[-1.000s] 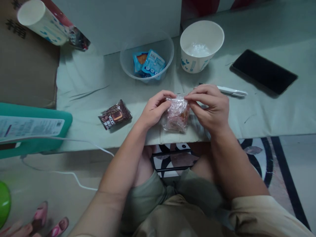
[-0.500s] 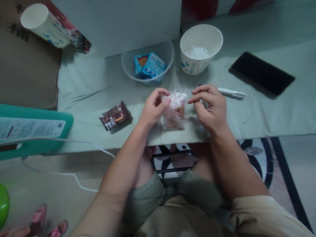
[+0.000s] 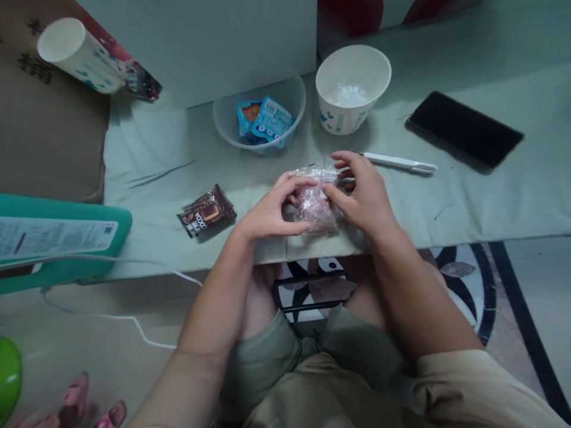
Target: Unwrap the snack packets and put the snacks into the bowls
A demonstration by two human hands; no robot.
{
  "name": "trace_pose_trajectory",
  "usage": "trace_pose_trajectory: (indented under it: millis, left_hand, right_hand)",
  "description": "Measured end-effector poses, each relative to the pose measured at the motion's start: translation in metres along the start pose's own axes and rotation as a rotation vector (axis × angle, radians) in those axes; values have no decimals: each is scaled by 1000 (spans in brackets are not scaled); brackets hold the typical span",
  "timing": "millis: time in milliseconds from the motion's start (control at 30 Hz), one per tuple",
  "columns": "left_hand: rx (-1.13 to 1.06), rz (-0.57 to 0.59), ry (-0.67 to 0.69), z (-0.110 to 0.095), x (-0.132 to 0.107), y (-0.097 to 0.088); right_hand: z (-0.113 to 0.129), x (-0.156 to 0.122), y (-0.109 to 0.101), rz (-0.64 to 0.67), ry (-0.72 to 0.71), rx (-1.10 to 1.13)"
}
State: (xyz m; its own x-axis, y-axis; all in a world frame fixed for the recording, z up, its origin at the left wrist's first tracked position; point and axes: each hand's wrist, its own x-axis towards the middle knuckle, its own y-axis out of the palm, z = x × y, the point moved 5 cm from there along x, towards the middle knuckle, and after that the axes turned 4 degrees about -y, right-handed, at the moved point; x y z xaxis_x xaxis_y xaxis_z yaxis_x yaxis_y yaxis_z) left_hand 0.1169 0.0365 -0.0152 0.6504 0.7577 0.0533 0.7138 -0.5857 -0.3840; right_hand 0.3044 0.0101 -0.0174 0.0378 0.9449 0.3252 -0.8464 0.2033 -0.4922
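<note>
While our left grip (image 3: 264,215) curves wide around the left side of a clear-wrapped packet (image 3: 316,208), thumb and forefinger well apart, our right grip (image 3: 366,195) sets its thumb on the film opposite; whether it pinches, we cannot tell. We have the packet between both grips, near the front edge of the counter (image 3: 491,208). Just beyond our right fingers lies a slim white tool (image 3: 401,162). Farther out we see brown cocoa wrappers (image 3: 207,213) leftward, a clear bowl (image 3: 225,123) of blue sachets (image 3: 272,117), a paper tub (image 3: 342,120) and, rightward, a dark phone (image 3: 464,129)
</note>
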Motion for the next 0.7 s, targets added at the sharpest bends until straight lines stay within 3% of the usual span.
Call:
trace_pose_trajectory:
  millis: [67, 200, 367, 500, 600, 700]
  left_hand:
    - [18, -30, -21, 1, -1, -2]
    - [2, -208, -63, 6, 1, -4]
    - [-88, -378, -63, 17, 6, -5]
    - [-94, -464, -22, 22, 8, -10]
    - [-81, -525, -5, 24, 7, -13]
    - [-67, -603, -8, 25, 4, -13]
  right_hand:
    - [4, 1, -2, 0, -20, 1]
    - [5, 5, -22, -101, -59, -56]
    - [-36, 0, -60, -345, 110, -323]
    - [-61, -5, -66, -311, 248, -483]
    - [-51, -2, -66, -289, 245, -449]
    - [-24, 3, -56, -218, 167, -195]
